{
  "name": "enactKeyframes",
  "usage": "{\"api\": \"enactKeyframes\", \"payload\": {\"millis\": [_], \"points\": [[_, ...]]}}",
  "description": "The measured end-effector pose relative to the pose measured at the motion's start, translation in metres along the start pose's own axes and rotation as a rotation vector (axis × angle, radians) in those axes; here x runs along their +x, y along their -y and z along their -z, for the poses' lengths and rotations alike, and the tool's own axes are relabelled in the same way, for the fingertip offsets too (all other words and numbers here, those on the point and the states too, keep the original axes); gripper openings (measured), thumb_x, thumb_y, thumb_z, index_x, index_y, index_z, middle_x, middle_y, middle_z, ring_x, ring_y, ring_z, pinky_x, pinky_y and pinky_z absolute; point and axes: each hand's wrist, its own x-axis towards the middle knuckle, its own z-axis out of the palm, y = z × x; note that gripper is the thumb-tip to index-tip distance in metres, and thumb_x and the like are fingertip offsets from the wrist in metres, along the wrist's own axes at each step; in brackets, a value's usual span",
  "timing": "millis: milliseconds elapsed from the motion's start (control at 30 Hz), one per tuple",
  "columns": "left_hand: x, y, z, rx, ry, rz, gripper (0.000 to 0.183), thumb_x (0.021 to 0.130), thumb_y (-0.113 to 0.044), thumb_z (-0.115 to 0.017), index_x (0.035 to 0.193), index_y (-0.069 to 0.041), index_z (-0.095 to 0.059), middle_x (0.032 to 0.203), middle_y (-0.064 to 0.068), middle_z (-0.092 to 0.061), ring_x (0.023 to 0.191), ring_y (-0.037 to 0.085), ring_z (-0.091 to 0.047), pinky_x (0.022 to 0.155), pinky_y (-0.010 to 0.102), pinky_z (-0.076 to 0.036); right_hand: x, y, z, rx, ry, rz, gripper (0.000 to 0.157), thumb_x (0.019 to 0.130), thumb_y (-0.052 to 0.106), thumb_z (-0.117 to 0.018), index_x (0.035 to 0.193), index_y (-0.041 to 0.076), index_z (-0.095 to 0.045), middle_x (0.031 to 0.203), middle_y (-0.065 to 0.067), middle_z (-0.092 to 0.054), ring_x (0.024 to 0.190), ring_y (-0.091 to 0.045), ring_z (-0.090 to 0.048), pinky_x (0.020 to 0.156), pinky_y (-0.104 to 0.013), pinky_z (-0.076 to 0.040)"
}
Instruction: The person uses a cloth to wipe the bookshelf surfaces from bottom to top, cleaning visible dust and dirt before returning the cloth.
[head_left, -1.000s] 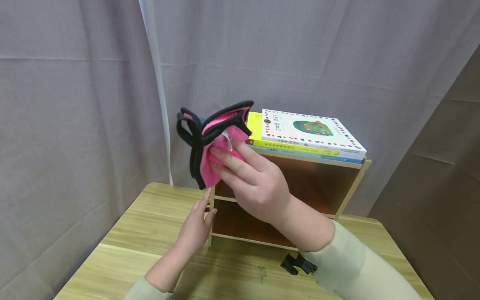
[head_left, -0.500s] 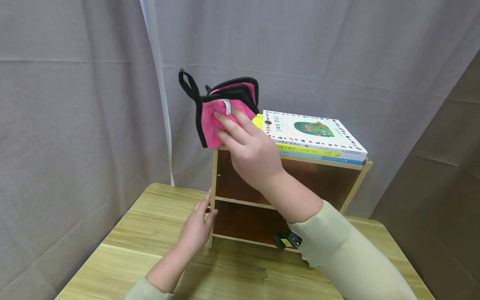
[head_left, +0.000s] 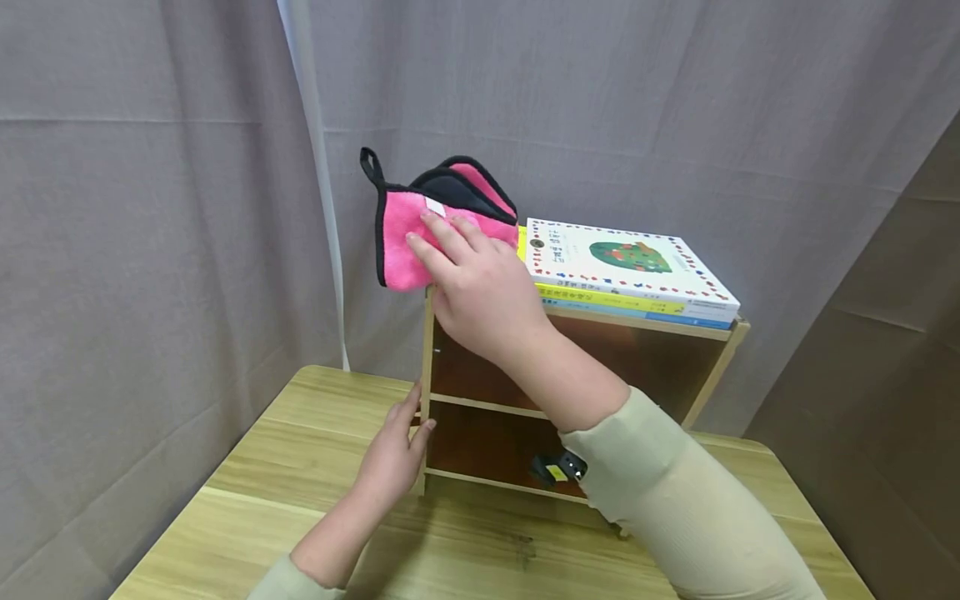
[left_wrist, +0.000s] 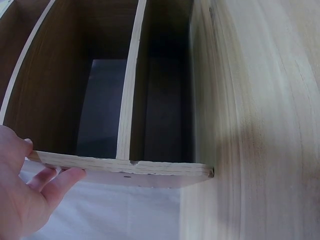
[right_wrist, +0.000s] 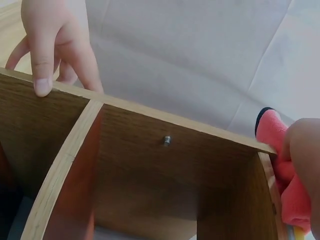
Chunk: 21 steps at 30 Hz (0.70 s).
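Observation:
My right hand (head_left: 491, 292) holds a pink cloth (head_left: 405, 237) with black edging, a black hanging loop and a small white tag. The cloth lies at the top left corner of a small wooden shelf (head_left: 487, 406), and part of it sticks up in folds. In the right wrist view, the pink cloth (right_wrist: 295, 202) bunches under the hand against the corner. Lower down, my left hand (head_left: 390, 454) grips the shelf's left side panel. The right wrist view has its thumb over the front edge and its fingers on the outer side.
Several stacked books (head_left: 630, 267) lie on the shelf top, right beside the cloth. The shelf stands on a wood-grain table (head_left: 247, 492) with grey curtains (head_left: 600, 108) behind. A metal peg (right_wrist: 167, 141) pokes out of the inner side panel.
My right hand has moved up and slightly left with the cloth, from in front of the shelf to its top left corner. The cloth has spread flatter. The left hand stays in place.

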Motion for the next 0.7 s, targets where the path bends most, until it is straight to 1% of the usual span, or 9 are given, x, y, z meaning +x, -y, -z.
{"api": "enactKeyframes", "payload": {"millis": [67,133,200,267,367,467,567,633,700], "points": [[0.0,0.001,0.0,0.001,0.0,0.001,0.06,0.096,-0.035,-0.047,0.148,-0.03,-0.017,0.124,0.004,-0.051,0.106,0.019,-0.055,0.09,0.04,-0.046,0.001,0.002,0.0,-0.004,0.042,-0.048,0.049,0.085,0.025,-0.054,0.133,0.017,-0.051,0.143,-0.007,-0.039,0.124,-0.029,-0.044,0.09,-0.042,-0.045],[0.0,0.002,0.0,0.001,0.0,0.001,0.06,0.096,-0.034,-0.047,0.148,-0.03,-0.017,0.125,0.004,-0.05,0.107,0.02,-0.055,0.089,0.04,-0.046,0.002,0.003,0.0,-0.017,0.085,-0.103,0.05,0.085,0.029,-0.052,0.134,0.017,-0.05,0.145,-0.009,-0.037,0.124,-0.031,-0.043,0.094,-0.044,-0.043],[0.001,0.002,0.0,0.002,-0.002,0.001,0.06,0.096,-0.034,-0.047,0.148,-0.029,-0.017,0.125,0.004,-0.051,0.106,0.02,-0.055,0.089,0.04,-0.046,0.003,0.005,0.0,-0.036,0.132,-0.153,0.05,0.086,0.033,-0.049,0.134,0.017,-0.049,0.144,-0.011,-0.038,0.124,-0.033,-0.044,0.099,-0.045,-0.038],[0.001,0.003,-0.001,0.004,-0.006,-0.004,0.06,0.096,-0.034,-0.048,0.148,-0.029,-0.018,0.124,0.004,-0.051,0.105,0.019,-0.055,0.088,0.04,-0.047,0.003,0.008,-0.001,-0.061,0.17,-0.187,0.049,0.087,0.037,-0.048,0.132,0.016,-0.049,0.139,-0.013,-0.043,0.122,-0.033,-0.046,0.101,-0.046,-0.035],[0.001,0.004,-0.001,0.011,-0.013,-0.011,0.059,0.096,-0.034,-0.048,0.148,-0.028,-0.02,0.122,0.003,-0.052,0.104,0.019,-0.055,0.088,0.039,-0.046,0.003,0.011,-0.002,-0.1,0.225,-0.207,0.048,0.088,0.042,-0.046,0.129,0.017,-0.049,0.131,-0.012,-0.051,0.116,-0.031,-0.05,0.1,-0.046,-0.033],[0.0,0.004,-0.002,0.015,-0.017,-0.02,0.059,0.096,-0.033,-0.048,0.148,-0.027,-0.021,0.121,0.003,-0.052,0.104,0.018,-0.055,0.087,0.038,-0.047,0.003,0.014,-0.003,-0.126,0.263,-0.219,0.049,0.089,0.045,-0.045,0.129,0.017,-0.049,0.125,-0.01,-0.056,0.11,-0.029,-0.053,0.097,-0.046,-0.033],[0.0,0.002,-0.001,0.013,-0.013,-0.014,0.059,0.096,-0.033,-0.048,0.148,-0.031,-0.018,0.119,0.003,-0.053,0.103,0.018,-0.056,0.086,0.038,-0.047,0.003,0.016,-0.003,-0.135,0.29,-0.24,0.05,0.09,0.045,-0.042,0.131,0.018,-0.048,0.122,-0.008,-0.057,0.107,-0.028,-0.053,0.097,-0.045,-0.032],[0.0,0.001,0.0,0.01,-0.009,-0.012,0.06,0.096,-0.032,-0.048,0.148,-0.032,-0.017,0.119,0.003,-0.053,0.103,0.019,-0.056,0.085,0.039,-0.047,0.004,0.018,-0.003,-0.141,0.301,-0.255,0.049,0.09,0.045,-0.04,0.13,0.017,-0.048,0.118,-0.008,-0.058,0.105,-0.028,-0.054,0.097,-0.046,-0.03],[0.001,0.0,0.0,0.011,-0.005,-0.002,0.061,0.096,-0.032,-0.048,0.147,-0.034,-0.016,0.122,0.004,-0.052,0.104,0.02,-0.056,0.084,0.04,-0.048,0.004,0.02,-0.003,-0.145,0.306,-0.269,0.045,0.09,0.044,-0.039,0.125,0.016,-0.049,0.112,-0.008,-0.059,0.102,-0.028,-0.054,0.097,-0.046,-0.029]]}}
